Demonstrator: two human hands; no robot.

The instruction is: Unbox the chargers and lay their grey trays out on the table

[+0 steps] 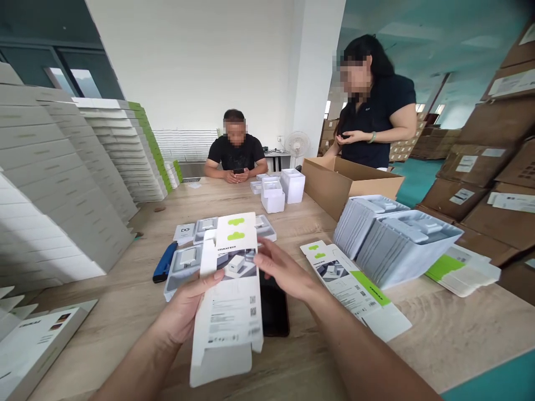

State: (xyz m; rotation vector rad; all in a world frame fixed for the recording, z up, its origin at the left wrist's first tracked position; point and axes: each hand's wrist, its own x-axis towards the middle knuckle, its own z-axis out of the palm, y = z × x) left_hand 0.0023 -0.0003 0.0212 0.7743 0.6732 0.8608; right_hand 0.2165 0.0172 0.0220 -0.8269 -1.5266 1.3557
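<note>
Printed white carton [234, 301] held above the bench [125, 312], partly covering a black phone [276, 314]; left hand [186, 306] grasps its left side, thumb on the face; right hand [284, 270] at upper right edge, grip not determinable. Matching flat carton [355, 292] lies beside stacked trays [388, 250]

Phone [276, 312] below right hand [286, 270] partly hidden by carton [234, 289]. Small print [225, 305] by left hand [186, 306] illegible.

Saw white carton [232, 303] with lime-green patches, black phone [276, 312], blue tool [165, 262], pale-grey trays [412, 248], brown box [328, 186], wood-grained table [112, 312], turquoise floor [501, 381].
</note>
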